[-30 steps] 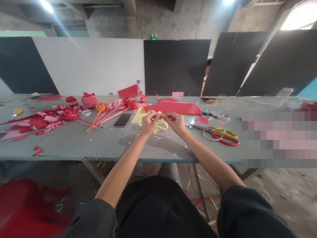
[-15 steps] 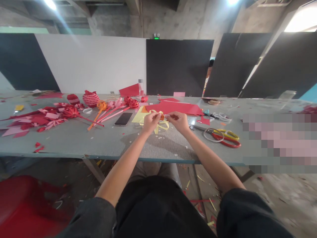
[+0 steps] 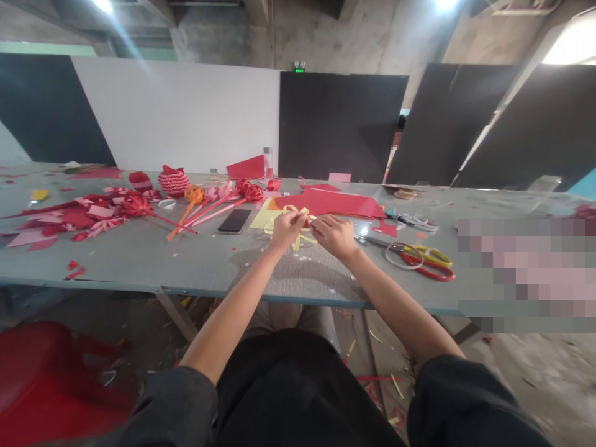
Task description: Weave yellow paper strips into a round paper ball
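My left hand (image 3: pixel 287 230) is closed in a pinch above the table. Between its fingertips is a small orange-red piece (image 3: pixel 306 223), seemingly paper, with a tiny whitish bit beside it. Close by on the right, my right hand (image 3: pixel 334 236) has its fingers curled together, the tips almost meeting those of the left; what they grip is hidden. Under both hands lies a flower shape of looped yellow paper strips (image 3: pixel 296 244), partly covered by them. Yellow paper sheets (image 3: pixel 261 217) and a large red sheet (image 3: pixel 342 203) lie just behind.
Left of my hands are a phone (image 3: pixel 235 221), paper flowers on sticks (image 3: pixel 209 208) and a heap of red and pink paper (image 3: pixel 77 217). Scissors (image 3: pixel 426 261) and a tape ring (image 3: pixel 404 266) lie to the right. A red stool (image 3: pixel 41 379) stands at lower left.
My right hand has turned over slightly, its back now facing up and its fingers more curled. Less of the orange piece shows. The view has shifted slightly.
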A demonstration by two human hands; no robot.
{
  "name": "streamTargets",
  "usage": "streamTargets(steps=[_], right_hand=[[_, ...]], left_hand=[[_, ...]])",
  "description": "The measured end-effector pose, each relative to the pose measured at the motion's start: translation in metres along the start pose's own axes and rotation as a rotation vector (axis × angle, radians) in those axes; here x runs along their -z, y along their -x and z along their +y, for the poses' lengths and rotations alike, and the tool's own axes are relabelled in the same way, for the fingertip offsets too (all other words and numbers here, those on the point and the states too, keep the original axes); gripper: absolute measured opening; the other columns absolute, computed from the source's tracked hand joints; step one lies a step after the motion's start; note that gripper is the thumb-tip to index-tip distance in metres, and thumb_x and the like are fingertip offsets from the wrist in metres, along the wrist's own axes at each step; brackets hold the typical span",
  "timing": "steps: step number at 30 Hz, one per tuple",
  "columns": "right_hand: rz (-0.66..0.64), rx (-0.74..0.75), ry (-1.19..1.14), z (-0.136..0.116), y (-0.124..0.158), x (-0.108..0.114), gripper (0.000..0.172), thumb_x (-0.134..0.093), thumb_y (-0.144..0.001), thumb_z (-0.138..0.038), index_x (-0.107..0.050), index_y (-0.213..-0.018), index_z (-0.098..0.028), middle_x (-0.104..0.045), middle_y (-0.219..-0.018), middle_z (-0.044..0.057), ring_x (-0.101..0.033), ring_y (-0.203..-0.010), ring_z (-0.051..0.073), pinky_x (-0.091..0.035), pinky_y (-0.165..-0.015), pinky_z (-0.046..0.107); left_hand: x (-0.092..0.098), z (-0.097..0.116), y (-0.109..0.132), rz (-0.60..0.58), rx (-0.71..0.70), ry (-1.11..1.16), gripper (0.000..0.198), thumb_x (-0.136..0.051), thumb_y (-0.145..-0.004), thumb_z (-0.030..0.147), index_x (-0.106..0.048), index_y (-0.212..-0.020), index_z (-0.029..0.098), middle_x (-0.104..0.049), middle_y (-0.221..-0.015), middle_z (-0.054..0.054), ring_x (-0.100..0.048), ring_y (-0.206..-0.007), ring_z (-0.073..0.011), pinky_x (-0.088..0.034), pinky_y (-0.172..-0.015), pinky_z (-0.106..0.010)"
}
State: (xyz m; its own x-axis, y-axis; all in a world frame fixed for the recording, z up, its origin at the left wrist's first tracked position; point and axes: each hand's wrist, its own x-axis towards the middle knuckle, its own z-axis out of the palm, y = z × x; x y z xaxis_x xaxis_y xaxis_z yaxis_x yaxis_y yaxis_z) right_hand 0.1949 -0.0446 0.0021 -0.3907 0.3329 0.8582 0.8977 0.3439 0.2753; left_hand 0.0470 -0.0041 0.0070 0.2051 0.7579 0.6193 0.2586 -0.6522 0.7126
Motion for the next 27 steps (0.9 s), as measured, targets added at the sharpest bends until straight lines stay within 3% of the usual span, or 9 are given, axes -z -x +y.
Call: streamTargets(steps=[8, 19, 24, 27], right_hand=[[-0.059, -0.037, -0.022, 0.0004, 0.0002, 0.0001, 0.027, -0.042, -0.087, -0.021, -0.065, -0.075, -0.02, -0.067, -0.072, 0.003, -0.054, -0.065, 0.011, -0.022, -0.051, 0.025], [-0.12, -0.095, -0.049, 0.0034, -0.0016, -0.0028, 0.024, -0.044, -0.087, -0.023, -0.066, -0.077, -0.022, -0.067, -0.075, 0.003, -0.057, -0.067, 0.013, -0.024, -0.051, 0.026], [-0.092, -0.076, -0.029, 0.0054, -0.001, -0.0035, 0.023, -0.046, -0.086, -0.022, -0.066, -0.075, -0.022, -0.066, -0.072, 0.002, -0.057, -0.066, 0.012, -0.024, -0.051, 0.026], [-0.081, -0.079, -0.019, 0.0061, -0.0009, -0.0026, 0.025, -0.044, -0.087, -0.023, -0.066, -0.075, -0.022, -0.066, -0.072, 0.002, -0.057, -0.064, 0.012, -0.024, -0.051, 0.026]], left_hand=[[-0.0007, 0.0063, 0.0008, -0.02, 0.106, 0.146, 0.025, -0.051, -0.076, 0.037, -0.064, -0.07, 0.017, -0.064, -0.067, -0.001, -0.062, -0.067, -0.0143, -0.047, -0.054, -0.021], [0.0026, 0.0078, -0.0041, -0.099, 0.54, 0.637, 0.013, -0.063, -0.067, 0.028, -0.064, -0.071, 0.016, -0.069, -0.081, -0.007, -0.067, -0.071, -0.0159, -0.049, -0.055, -0.022], [0.0049, 0.0052, -0.0058, -0.148, 0.562, 0.71, 0.015, -0.063, -0.067, 0.031, -0.063, -0.074, 0.018, -0.069, -0.08, -0.004, -0.066, -0.067, -0.0132, -0.048, -0.052, -0.019], [0.008, 0.0067, -0.0072, -0.198, 0.578, 0.734, 0.023, -0.053, -0.074, 0.038, -0.061, -0.072, 0.017, -0.069, -0.075, -0.006, -0.066, -0.068, -0.0151, -0.048, -0.052, -0.022]])
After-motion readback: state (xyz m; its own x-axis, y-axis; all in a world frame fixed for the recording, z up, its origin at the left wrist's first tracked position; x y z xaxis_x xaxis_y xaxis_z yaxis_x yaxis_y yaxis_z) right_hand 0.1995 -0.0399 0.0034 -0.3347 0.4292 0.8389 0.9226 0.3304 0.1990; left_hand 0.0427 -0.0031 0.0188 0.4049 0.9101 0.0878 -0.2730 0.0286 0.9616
